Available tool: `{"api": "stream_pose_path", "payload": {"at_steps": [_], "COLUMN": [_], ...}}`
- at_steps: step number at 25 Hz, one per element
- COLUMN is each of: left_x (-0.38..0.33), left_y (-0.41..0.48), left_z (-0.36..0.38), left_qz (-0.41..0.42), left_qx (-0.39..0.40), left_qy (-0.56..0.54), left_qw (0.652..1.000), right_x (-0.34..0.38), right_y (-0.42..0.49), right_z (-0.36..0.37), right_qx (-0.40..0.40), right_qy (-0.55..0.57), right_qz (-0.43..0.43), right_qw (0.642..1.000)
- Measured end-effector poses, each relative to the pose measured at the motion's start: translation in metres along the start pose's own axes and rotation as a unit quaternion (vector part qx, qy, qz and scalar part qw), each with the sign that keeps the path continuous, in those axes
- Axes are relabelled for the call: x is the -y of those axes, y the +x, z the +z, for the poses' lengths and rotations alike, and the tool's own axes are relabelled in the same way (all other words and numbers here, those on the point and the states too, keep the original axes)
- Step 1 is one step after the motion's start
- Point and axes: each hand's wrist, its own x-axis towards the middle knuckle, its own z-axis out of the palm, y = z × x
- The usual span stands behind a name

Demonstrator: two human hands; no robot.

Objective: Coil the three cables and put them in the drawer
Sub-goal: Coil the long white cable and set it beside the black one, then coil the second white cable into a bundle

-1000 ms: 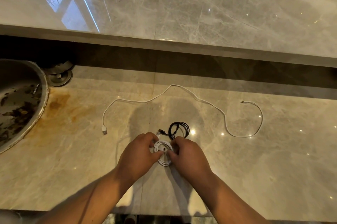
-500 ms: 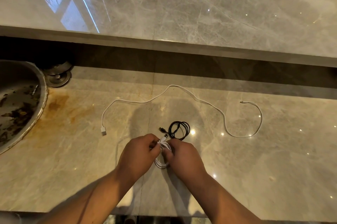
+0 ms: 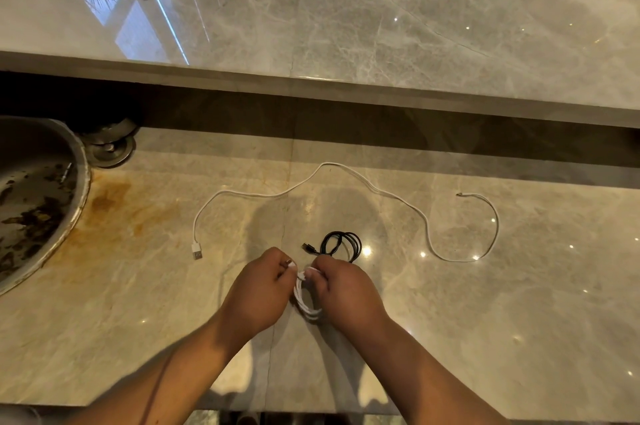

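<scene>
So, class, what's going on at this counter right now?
A person is coiling cables on a marble counter. Both hands, the left hand and right hand, hold a small white coil between them. A black cable lies already coiled just beyond. A long white cable lies loose across the counter. No drawer is in view.

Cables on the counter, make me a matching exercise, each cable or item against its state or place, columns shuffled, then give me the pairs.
Column one:
1. black cable
2. long white cable
3. small white cable
4. sink

Column two:
A. held between the left hand and right hand
B. lying uncoiled across the countertop
C. at the left edge, stained inside
D. coiled, lying just beyond the hands

Pairs: 1-D, 2-B, 3-A, 4-C
</scene>
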Motion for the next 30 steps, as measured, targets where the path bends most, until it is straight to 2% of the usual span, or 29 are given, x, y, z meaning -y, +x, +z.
{"api": "stream_pose_path", "payload": {"at_steps": [3, 6, 12, 17, 19, 25, 30], "left_x": [-0.004, -0.009, -0.008, -0.009, -0.009, -0.01, -0.021], "left_y": [0.007, 0.004, 0.012, 0.004, 0.0, 0.004, 0.011], "left_z": [-0.004, -0.005, -0.009, -0.003, -0.002, 0.001, 0.002], "left_qz": [-0.093, -0.128, -0.113, -0.019, 0.015, 0.094, 0.137], "left_qx": [-0.03, -0.031, -0.02, -0.038, -0.018, 0.014, 0.01], "left_qy": [-0.16, -0.216, -0.113, 0.076, 0.103, 0.173, 0.181], "left_qw": [0.982, 0.968, 0.987, 0.996, 0.994, 0.98, 0.974], "right_x": [-0.003, -0.004, -0.013, -0.013, -0.012, -0.015, -0.02], "right_y": [-0.003, -0.006, -0.005, -0.007, -0.009, -0.012, -0.016], "right_z": [-0.005, -0.003, -0.001, -0.004, -0.005, -0.012, -0.031], "right_qx": [-0.008, -0.002, 0.0, -0.019, -0.03, -0.055, -0.103], "right_qy": [0.004, 0.007, 0.041, 0.043, 0.051, -0.033, -0.015], "right_qz": [-0.023, -0.024, 0.021, 0.039, 0.045, 0.002, 0.015], "right_qw": [1.0, 1.0, 0.999, 0.998, 0.997, 0.998, 0.994]}}
